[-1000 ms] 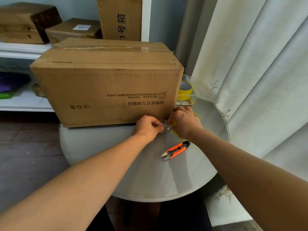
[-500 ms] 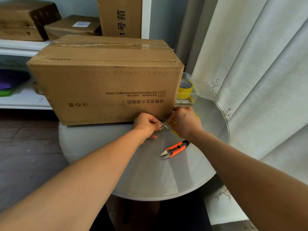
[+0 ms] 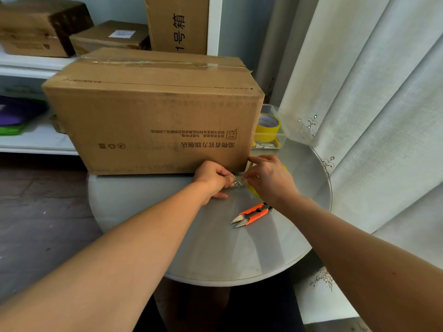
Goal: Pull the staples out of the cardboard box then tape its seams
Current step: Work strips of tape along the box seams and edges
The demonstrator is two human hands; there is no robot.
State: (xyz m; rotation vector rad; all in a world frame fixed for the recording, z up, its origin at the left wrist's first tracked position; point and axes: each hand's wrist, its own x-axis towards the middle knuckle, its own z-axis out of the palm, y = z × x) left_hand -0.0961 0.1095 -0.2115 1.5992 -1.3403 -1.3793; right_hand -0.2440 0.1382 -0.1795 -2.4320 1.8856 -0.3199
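Observation:
A large cardboard box (image 3: 153,111) stands on a round grey table (image 3: 211,255), its top seam covered with clear tape. At the box's lower right corner my left hand (image 3: 212,179) pinches the free end of clear tape (image 3: 237,183). My right hand (image 3: 271,179) grips a yellow-cored tape roll (image 3: 254,191), mostly hidden under the palm. Both hands sit close together, just in front of the box's bottom edge.
Orange thread snips (image 3: 251,214) lie on the table near my right wrist. A clear tray (image 3: 275,137) right of the box holds a yellow tape roll (image 3: 268,127). Other cardboard boxes (image 3: 110,38) sit on white shelves behind. A curtain (image 3: 374,104) hangs at right.
The view has dipped and shifted slightly. Both hands stay at the box's lower right corner, working the tape end between them with little movement.

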